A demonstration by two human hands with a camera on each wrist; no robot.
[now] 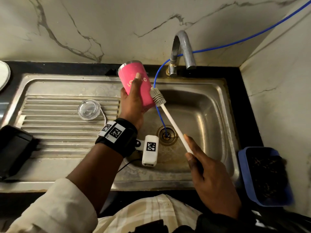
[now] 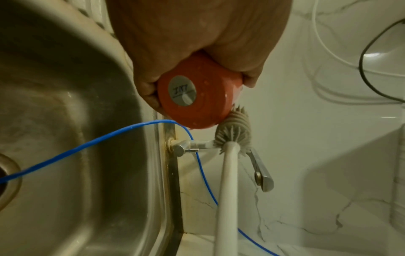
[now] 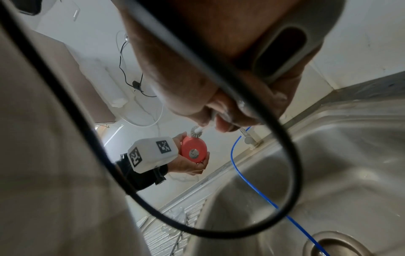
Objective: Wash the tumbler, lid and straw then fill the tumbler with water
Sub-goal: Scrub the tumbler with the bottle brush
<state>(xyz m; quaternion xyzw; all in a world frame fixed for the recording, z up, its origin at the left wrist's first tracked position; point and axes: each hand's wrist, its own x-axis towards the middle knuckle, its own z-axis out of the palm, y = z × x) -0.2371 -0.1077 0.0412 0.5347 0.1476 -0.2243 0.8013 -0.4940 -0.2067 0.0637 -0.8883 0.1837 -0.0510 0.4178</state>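
**Brush against the tumbler's base**

The left hand (image 2: 197, 43) grips the tumbler (image 2: 197, 102), its base facing the camera. The brush (image 2: 233, 131) touches the tumbler's lower edge, above the sink (image 2: 76, 121). A blue tube (image 2: 87, 145) runs toward the drain.

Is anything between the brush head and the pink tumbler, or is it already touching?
Nothing visible. The brush head lies against the side of the pink tumbler, near its base, held by the left hand.
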